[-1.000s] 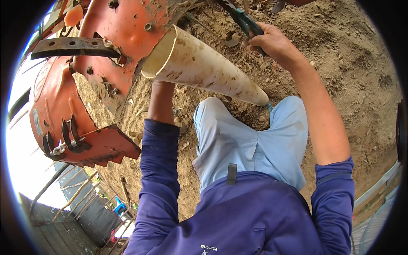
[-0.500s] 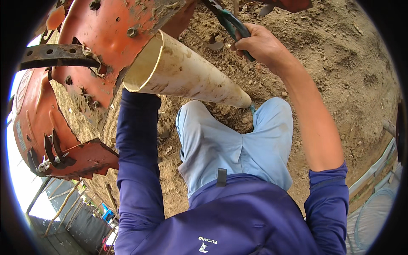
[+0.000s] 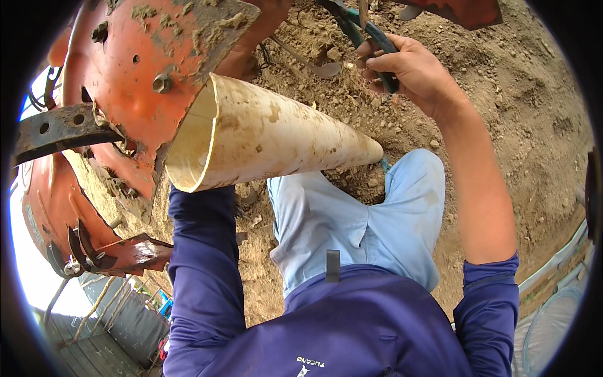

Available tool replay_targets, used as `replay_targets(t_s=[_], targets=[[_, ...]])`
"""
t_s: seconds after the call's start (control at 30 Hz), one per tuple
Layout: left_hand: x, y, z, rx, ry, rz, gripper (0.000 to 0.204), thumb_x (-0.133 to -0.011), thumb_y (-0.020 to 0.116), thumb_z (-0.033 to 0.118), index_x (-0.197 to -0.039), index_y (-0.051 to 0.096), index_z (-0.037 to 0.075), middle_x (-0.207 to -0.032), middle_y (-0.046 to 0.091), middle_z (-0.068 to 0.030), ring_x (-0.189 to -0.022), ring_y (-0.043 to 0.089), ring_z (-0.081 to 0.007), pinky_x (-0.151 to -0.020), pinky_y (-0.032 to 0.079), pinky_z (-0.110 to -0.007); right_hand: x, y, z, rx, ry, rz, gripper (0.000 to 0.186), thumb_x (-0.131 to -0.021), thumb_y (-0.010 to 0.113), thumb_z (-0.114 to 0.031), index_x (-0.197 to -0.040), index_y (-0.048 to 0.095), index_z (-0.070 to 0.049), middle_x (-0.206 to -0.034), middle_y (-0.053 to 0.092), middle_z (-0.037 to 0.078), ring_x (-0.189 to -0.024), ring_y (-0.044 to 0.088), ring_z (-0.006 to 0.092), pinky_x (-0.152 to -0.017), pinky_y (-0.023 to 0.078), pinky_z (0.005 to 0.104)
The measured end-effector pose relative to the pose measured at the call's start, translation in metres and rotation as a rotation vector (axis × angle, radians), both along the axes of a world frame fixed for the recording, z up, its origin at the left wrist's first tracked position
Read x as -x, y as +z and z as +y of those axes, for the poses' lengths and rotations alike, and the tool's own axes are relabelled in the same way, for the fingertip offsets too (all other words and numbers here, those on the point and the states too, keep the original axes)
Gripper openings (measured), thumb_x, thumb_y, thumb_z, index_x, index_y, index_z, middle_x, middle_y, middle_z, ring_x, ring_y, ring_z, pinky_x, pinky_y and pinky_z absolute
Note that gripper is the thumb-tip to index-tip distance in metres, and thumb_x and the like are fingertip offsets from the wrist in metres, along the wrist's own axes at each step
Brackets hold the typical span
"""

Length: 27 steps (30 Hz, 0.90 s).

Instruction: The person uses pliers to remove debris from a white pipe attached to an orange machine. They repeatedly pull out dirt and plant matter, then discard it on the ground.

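Note:
My right hand (image 3: 411, 72) grips the dark green handles of what look like pliers (image 3: 370, 39), over bare soil. Their jaws run out of view at the top edge. A cream-white pipe (image 3: 276, 133), stained with mud, lies slantwise in front of me, its wide open end toward the left and its narrow-looking end by my right knee. My left forearm (image 3: 202, 220), in a dark blue sleeve, passes under the pipe's open end. The left hand is hidden behind the pipe and a worn orange metal sheet (image 3: 141, 69).
A dark flat bar with holes (image 3: 63, 133) crosses the orange metal at left. Below it is a jagged orange plate (image 3: 141, 254) with dark hooks. A curved metal piece (image 3: 323, 69) lies on the soil (image 3: 502, 94). More orange metal (image 3: 455, 11) juts in at the top.
The pipe's open end appears lower and larger, and the orange sheet shows closer. My right hand sits slightly lower and farther right, still gripping the pliers.

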<state>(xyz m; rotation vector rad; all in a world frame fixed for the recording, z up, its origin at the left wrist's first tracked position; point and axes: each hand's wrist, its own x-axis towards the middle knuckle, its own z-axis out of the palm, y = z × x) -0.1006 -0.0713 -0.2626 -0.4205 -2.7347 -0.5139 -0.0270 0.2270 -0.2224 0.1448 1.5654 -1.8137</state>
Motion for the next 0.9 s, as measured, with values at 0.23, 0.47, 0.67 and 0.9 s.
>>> replay_targets(t_s=[0.23, 0.47, 0.67, 0.9], targets=[[0.004, 0.004, 0.013, 0.013, -0.022, -0.003, 0.049, -0.101, 0.069, 0.034, -0.141, 0.062, 0.007, -0.144, 0.063, -0.0156, -0.129, 0.063, -0.0368, -0.105, 0.052, -0.050, -0.003, -0.012, -0.002, -0.001, -0.033, -0.021, 0.017, -0.101, 0.065, -0.001, -0.117, 0.071, 0.001, -0.098, 0.072, 0.008, -0.082, 0.069, 0.0153, -0.072, 0.059, 0.0325], [0.004, 0.007, 0.027, 0.035, -0.048, 0.000, 0.050, -0.102, 0.068, 0.035, -0.143, 0.061, 0.007, -0.146, 0.062, -0.0155, -0.131, 0.062, -0.0363, -0.107, 0.051, -0.050, 0.002, -0.017, 0.002, 0.008, 0.020, -0.008, 0.016, -0.101, 0.066, -0.002, -0.116, 0.071, 0.000, -0.093, 0.070, 0.006, -0.079, 0.067, 0.0144, -0.072, 0.058, 0.0326], [0.006, 0.009, 0.026, 0.028, -0.049, 0.006, 0.051, -0.102, 0.067, 0.036, -0.144, 0.060, 0.007, -0.147, 0.061, -0.0154, -0.132, 0.062, -0.0359, -0.108, 0.051, -0.050, 0.000, -0.020, 0.002, -0.019, 0.014, 0.045, 0.015, -0.100, 0.066, -0.003, -0.115, 0.070, -0.001, -0.092, 0.070, 0.005, -0.078, 0.065, 0.0134, -0.070, 0.054, 0.0316], [0.007, 0.008, 0.005, -0.013, -0.002, 0.020, 0.052, -0.103, 0.066, 0.036, -0.146, 0.059, 0.007, -0.149, 0.060, -0.0153, -0.133, 0.061, -0.0354, -0.109, 0.051, -0.050, -0.004, -0.026, -0.005, -0.022, -0.004, 0.033, 0.020, -0.099, 0.067, -0.005, -0.118, 0.071, -0.001, -0.093, 0.070, 0.006, -0.082, 0.064, 0.0130, -0.071, 0.051, 0.0306]])
